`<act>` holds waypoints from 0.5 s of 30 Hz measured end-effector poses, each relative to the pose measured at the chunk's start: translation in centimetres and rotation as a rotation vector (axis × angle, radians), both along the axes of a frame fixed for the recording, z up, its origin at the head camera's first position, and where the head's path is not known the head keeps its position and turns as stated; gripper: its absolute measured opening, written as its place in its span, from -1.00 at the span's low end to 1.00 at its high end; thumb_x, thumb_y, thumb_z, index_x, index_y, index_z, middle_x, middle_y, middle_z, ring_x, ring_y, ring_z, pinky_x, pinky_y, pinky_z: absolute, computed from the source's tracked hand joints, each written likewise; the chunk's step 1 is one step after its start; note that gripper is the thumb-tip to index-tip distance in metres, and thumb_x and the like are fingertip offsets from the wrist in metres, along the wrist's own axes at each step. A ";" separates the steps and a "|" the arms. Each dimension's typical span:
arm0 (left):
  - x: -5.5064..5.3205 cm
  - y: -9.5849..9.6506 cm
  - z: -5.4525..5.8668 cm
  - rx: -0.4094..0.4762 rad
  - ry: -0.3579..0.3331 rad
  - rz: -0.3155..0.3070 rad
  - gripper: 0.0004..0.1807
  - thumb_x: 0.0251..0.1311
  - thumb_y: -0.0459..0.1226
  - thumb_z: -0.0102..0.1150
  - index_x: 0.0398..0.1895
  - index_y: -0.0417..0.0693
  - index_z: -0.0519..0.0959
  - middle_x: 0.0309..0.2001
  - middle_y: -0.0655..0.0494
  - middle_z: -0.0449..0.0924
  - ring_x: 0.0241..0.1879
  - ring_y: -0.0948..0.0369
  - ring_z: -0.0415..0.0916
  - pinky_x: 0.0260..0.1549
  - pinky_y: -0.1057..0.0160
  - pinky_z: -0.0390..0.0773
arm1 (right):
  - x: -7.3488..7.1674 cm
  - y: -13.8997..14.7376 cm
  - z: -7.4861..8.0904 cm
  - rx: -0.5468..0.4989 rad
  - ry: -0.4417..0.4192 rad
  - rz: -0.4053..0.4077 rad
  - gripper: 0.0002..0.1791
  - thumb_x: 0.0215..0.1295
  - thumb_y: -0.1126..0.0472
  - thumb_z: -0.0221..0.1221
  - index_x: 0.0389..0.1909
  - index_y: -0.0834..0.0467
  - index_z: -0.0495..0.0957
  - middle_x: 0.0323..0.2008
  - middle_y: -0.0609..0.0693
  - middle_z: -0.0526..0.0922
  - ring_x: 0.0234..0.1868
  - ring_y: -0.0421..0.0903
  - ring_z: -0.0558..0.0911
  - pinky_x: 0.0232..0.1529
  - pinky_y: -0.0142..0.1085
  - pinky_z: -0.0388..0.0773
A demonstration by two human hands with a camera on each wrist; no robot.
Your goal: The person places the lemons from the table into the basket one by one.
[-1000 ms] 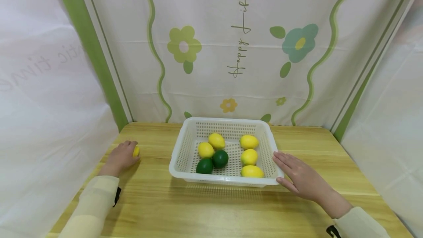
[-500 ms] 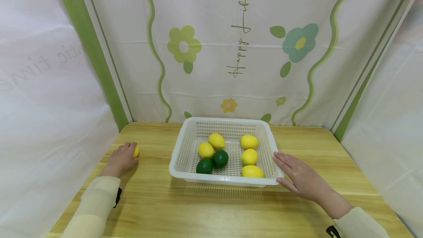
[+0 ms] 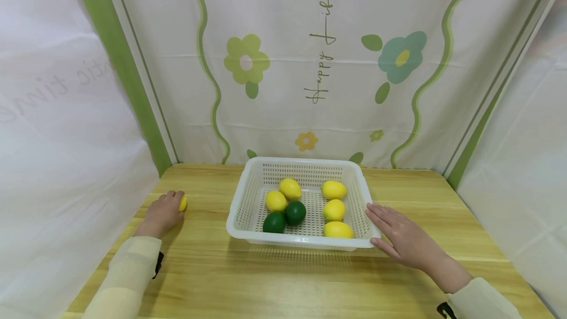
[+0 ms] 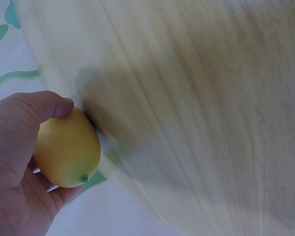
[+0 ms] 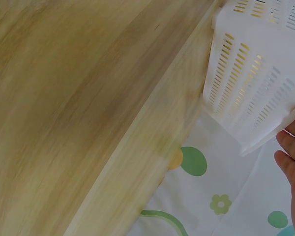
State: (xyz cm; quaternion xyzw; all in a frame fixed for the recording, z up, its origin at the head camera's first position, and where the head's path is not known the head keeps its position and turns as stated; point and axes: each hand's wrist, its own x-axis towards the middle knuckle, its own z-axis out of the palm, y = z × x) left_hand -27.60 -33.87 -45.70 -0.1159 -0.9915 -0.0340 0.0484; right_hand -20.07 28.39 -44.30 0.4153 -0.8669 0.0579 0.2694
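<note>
My left hand is at the table's left side, its thumb and fingers curled round a yellow lemon. In the left wrist view the lemon's greenish tip points away from the palm; the head view shows only a sliver of it past the fingers. A white perforated plastic basket stands mid-table. My right hand lies with straight fingers against the basket's right rim. Inside the basket, several lemons and two dark green fruits rest on the floor, the green ones at the front left.
The wooden table carries the basket near its back edge. A white curtain with printed flowers hangs behind it, and further white cloth walls in the left and right sides.
My left hand has shifted very slightly, still holding the lemon at the same spot. The right hand and the basket have stayed in place.
</note>
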 end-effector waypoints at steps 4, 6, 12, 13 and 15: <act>0.1 0.0 0.0 -0.002 0.008 -0.006 -0.41 0.10 -0.36 0.30 0.17 -0.46 0.32 -0.04 -0.42 0.44 -0.12 -0.26 0.45 -0.21 -0.20 0.53 | 0.0 0.0 0.0 -0.002 0.000 0.002 -0.26 0.50 -0.22 -0.17 0.24 0.39 0.42 0.25 0.29 0.44 0.19 0.24 0.47 0.44 -0.37 -0.16; 0.1 0.0 0.1 -0.005 0.017 -0.010 -0.41 0.10 -0.36 0.31 0.16 -0.46 0.33 -0.05 -0.41 0.45 -0.14 -0.25 0.46 -0.23 -0.19 0.53 | 0.1 0.0 0.0 -0.003 -0.001 0.003 -0.26 0.50 -0.21 -0.17 0.24 0.39 0.42 0.25 0.29 0.44 0.19 0.24 0.46 0.44 -0.37 -0.16; 0.1 -0.1 0.1 -0.011 0.036 -0.018 -0.42 0.06 -0.37 0.32 0.13 -0.46 0.34 -0.09 -0.40 0.46 -0.17 -0.25 0.47 -0.26 -0.19 0.54 | 0.1 0.0 0.0 -0.003 0.005 0.007 -0.26 0.51 -0.20 -0.18 0.25 0.40 0.41 0.25 0.29 0.44 0.20 0.23 0.46 0.44 -0.37 -0.14; 0.1 -0.1 0.1 -0.012 0.038 -0.019 -0.41 0.06 -0.37 0.31 0.13 -0.46 0.34 -0.09 -0.40 0.46 -0.17 -0.25 0.48 -0.26 -0.19 0.54 | 0.1 0.0 0.1 -0.002 0.007 0.007 -0.26 0.51 -0.20 -0.18 0.24 0.40 0.41 0.24 0.29 0.44 0.20 0.23 0.46 0.44 -0.37 -0.14; 0.2 0.0 0.2 -0.013 0.043 -0.020 -0.41 0.06 -0.38 0.31 0.14 -0.46 0.34 -0.08 -0.40 0.46 -0.17 -0.25 0.48 -0.26 -0.19 0.55 | 0.1 0.0 0.1 0.000 0.009 0.007 -0.27 0.51 -0.20 -0.17 0.24 0.40 0.42 0.24 0.28 0.44 0.20 0.22 0.47 0.44 -0.37 -0.13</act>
